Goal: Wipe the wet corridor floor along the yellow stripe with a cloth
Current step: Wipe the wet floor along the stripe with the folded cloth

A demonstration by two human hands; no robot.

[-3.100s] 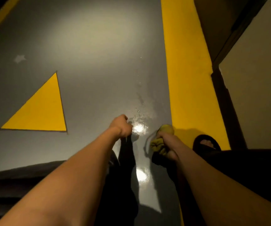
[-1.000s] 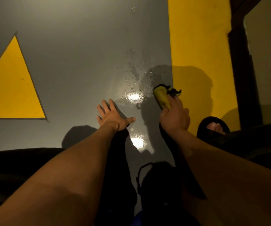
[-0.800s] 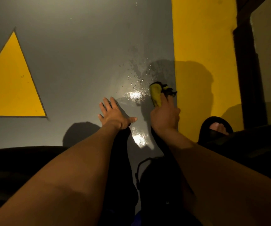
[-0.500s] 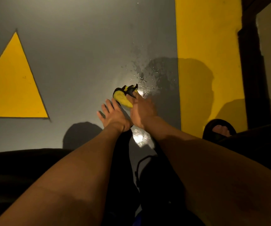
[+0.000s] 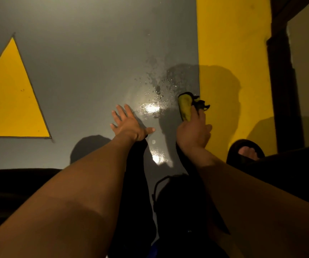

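Back from beside the left hand [image 5: 129, 125], the cloth [image 5: 185, 107] now sits at the yellow stripe [image 5: 232, 43] edge on wet grey floor [image 5: 94, 62]. Right hand [image 5: 193, 133] grips it, fingers curled; left lies flat, fingers spread.

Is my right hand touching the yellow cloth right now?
Touching. The head view shows the right hand with fingers lying over the cloth, pressing it down.

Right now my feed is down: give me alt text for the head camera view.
The right hand presses a yellow cloth onto the wet grey floor beside the yellow stripe, while the left hand lies flat with fingers spread. Water droplets glisten ahead of the hands; a yellow triangle marks the floor at left.
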